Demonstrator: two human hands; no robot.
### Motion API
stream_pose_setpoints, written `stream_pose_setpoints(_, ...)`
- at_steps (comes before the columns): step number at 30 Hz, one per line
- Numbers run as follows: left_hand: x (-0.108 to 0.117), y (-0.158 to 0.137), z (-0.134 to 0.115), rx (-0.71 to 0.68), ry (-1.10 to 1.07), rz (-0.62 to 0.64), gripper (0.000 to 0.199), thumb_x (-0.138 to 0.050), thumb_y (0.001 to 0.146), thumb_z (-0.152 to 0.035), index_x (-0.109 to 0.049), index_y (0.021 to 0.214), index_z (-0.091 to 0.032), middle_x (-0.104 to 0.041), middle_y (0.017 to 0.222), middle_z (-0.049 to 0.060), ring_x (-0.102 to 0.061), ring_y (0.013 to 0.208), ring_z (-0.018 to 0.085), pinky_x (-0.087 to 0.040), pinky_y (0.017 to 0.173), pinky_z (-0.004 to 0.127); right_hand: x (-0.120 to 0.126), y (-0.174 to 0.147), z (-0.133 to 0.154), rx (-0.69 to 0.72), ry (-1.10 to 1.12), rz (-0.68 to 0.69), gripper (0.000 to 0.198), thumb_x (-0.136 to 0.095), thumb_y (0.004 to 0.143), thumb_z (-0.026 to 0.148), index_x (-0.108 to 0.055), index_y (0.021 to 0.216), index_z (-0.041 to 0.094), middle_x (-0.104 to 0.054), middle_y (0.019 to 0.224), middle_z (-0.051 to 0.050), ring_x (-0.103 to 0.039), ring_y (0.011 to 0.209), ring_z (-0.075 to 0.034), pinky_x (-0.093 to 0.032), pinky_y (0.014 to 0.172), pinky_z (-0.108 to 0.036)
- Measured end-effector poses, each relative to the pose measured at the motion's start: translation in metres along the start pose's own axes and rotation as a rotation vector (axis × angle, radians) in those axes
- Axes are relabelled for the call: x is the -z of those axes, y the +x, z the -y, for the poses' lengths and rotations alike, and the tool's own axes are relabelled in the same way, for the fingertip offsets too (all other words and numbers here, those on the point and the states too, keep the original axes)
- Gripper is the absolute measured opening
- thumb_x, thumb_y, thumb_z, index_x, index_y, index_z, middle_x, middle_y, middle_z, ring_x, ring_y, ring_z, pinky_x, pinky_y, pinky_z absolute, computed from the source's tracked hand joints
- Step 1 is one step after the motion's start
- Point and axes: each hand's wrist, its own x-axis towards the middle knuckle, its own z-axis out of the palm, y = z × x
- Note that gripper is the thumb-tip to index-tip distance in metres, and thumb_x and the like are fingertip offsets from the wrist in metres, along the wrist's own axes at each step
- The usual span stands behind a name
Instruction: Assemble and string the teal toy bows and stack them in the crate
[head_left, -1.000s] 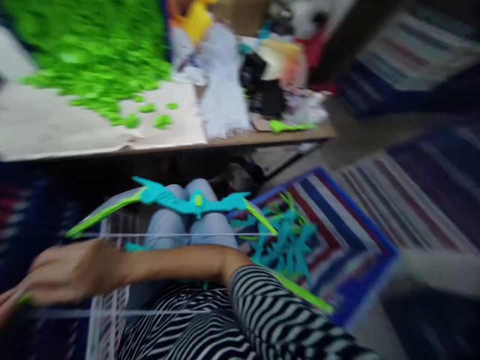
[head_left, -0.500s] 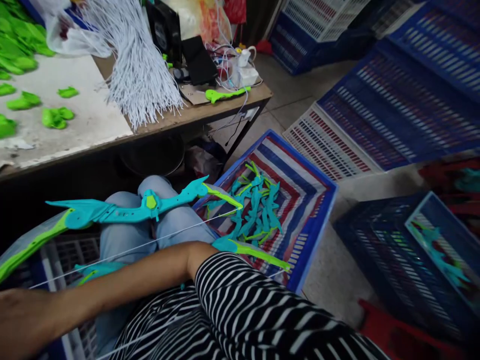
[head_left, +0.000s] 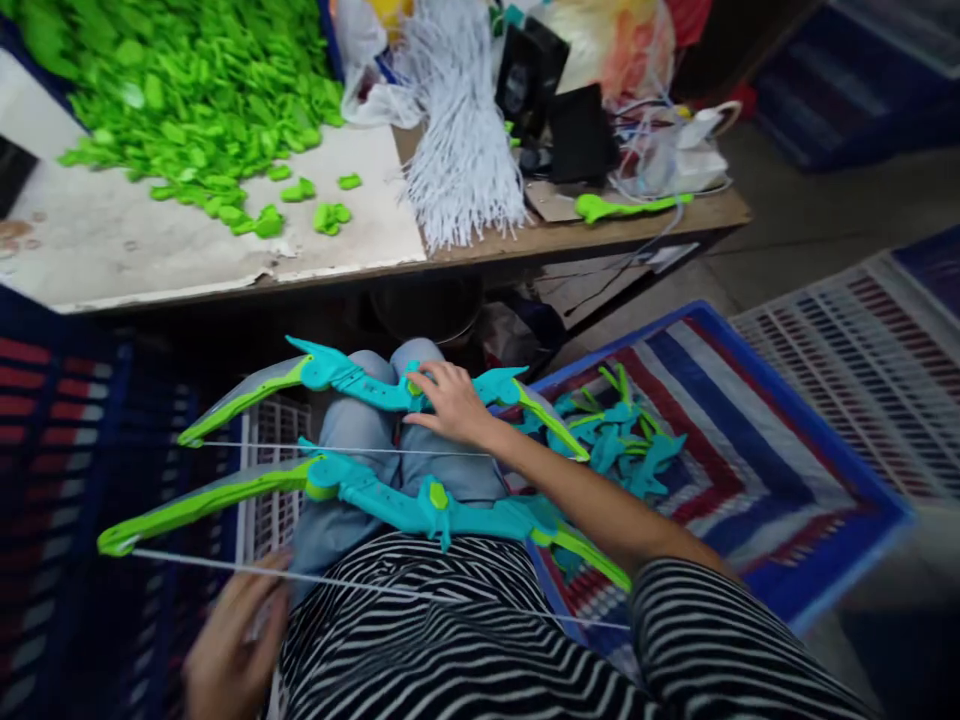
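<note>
Resting across the pale blue denim lap (head_left: pixel 349 428), near its knee edge, is the turquoise-and-lime plastic toy bow (head_left: pixel 367 388). A second turquoise-and-lime plastic bow (head_left: pixel 390 507) lies roughly parallel, against the black-and-white striped shirt (head_left: pixel 420 645). The right hand (head_left: pixel 454 400) is positioned over the first bow's centre, fingers straddling the handle; grip cannot be determined. The left hand (head_left: pixel 241 635) is located beside the lap's left edge, fingers half curled at the second bow's white string (head_left: pixel 337 582); contact cannot be determined. A lime-green plastic limb (head_left: pixel 637 207) lies near the desk's (head_left: pixel 345 245) near right corner.
</note>
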Motion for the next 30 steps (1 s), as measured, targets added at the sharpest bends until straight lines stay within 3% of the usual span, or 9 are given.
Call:
stream_pose_setpoints(5,-0.059,0.066,-0.022,-0.416,0.211,0.158,0.042,-0.043,0.089,-0.009,-0.054,0.127,-0.022,-0.058,0.127,0.01,-0.044,0.127,0.029,-0.039,0.104,0.05,-0.013,-0.01,0.001,-0.101,-0.062,0.112,0.08,-0.073,0.074,0.044,-0.039,0.141,0.016,-0.044,0.135,-0.022,-0.042,0.12,-0.036,-0.04,0.092,-0.048)
stream_pose_setpoints(10,-0.071,0.11,-0.042,-0.419,0.387,0.403,0.025,-0.043,0.091,-0.013,-0.064,0.105,-0.016,-0.066,0.087,0.01,-0.061,0.085,0.024,-0.052,0.077,0.039,0.01,0.014,-0.008,-0.147,0.109,0.209,0.061,-0.067,0.078,0.029,-0.046,0.135,0.016,-0.06,0.119,-0.014,-0.055,0.108,-0.028,-0.044,0.091,-0.041)
stream_pose_setpoints(14,-0.044,0.12,-0.051,-0.308,0.411,0.517,0.025,-0.053,0.087,-0.022,-0.061,0.109,-0.016,-0.062,0.088,0.01,-0.061,0.08,0.023,-0.051,0.068,0.032,0.038,0.038,-0.034,-0.072,0.538,0.678,0.032,-0.064,0.08,0.034,-0.065,0.106,0.015,-0.069,0.093,-0.003,-0.063,0.083,-0.017,-0.05,0.075,-0.027)
stream_pose_setpoints(17,-0.025,0.139,-0.051,-0.161,0.472,0.52,0.042,-0.056,0.084,-0.027,-0.053,0.125,-0.016,-0.061,0.102,0.012,-0.061,0.089,0.026,-0.05,0.074,0.033,0.037,0.056,-0.04,-0.158,0.779,1.103,0.048,-0.076,0.065,0.047,-0.068,0.097,0.012,-0.069,0.076,-0.001,-0.064,0.068,-0.014,-0.052,0.066,-0.023)
stream_pose_setpoints(20,-0.019,0.168,-0.041,-0.055,0.522,0.521,0.059,-0.057,0.082,-0.031,-0.042,0.136,-0.013,-0.06,0.109,0.016,-0.057,0.099,0.03,-0.047,0.081,0.037,0.025,0.073,-0.038,-0.283,0.825,1.29,0.067,-0.085,0.049,0.049,-0.065,0.1,0.01,-0.069,0.069,-0.001,-0.065,0.061,-0.015,-0.054,0.061,-0.025)
stream_pose_setpoints(22,-0.02,0.185,-0.03,-0.007,0.557,0.525,0.065,-0.059,0.079,-0.032,-0.04,0.137,-0.009,-0.059,0.109,0.019,-0.054,0.103,0.033,-0.046,0.082,0.039,0.02,0.082,-0.041,-0.355,0.829,1.181,0.064,-0.083,0.055,0.05,-0.064,0.102,0.01,-0.069,0.068,-0.003,-0.065,0.057,-0.015,-0.054,0.058,-0.025)
stream_pose_setpoints(25,-0.025,0.201,-0.015,0.044,0.607,0.545,0.052,-0.061,0.075,-0.029,-0.054,0.123,-0.008,-0.054,0.112,0.021,-0.049,0.107,0.035,-0.046,0.08,0.041,0.025,0.086,-0.055,-0.431,0.795,0.742,0.046,-0.073,0.074,0.046,-0.064,0.101,0.01,-0.069,0.067,-0.005,-0.064,0.056,-0.014,-0.053,0.057,-0.024)
stream_pose_setpoints(27,-0.028,0.201,-0.009,0.061,0.606,0.552,0.04,-0.06,0.074,-0.024,-0.061,0.11,-0.009,-0.054,0.113,0.02,-0.05,0.107,0.035,-0.046,0.082,0.042,0.037,0.076,-0.064,-0.438,0.736,0.463,0.035,-0.07,0.079,0.039,-0.065,0.098,0.01,-0.07,0.069,-0.006,-0.064,0.059,-0.013,-0.054,0.059,-0.024)
stream_pose_setpoints(30,-0.03,0.192,-0.011,0.103,0.529,0.541,0.034,-0.058,0.071,-0.016,-0.062,0.105,-0.01,-0.06,0.107,0.018,-0.057,0.1,0.031,-0.048,0.08,0.039,0.065,0.042,-0.068,-0.408,0.703,0.227,0.03,-0.067,0.081,0.038,-0.067,0.096,0.012,-0.071,0.076,-0.008,-0.065,0.064,-0.015,-0.056,0.064,-0.027)
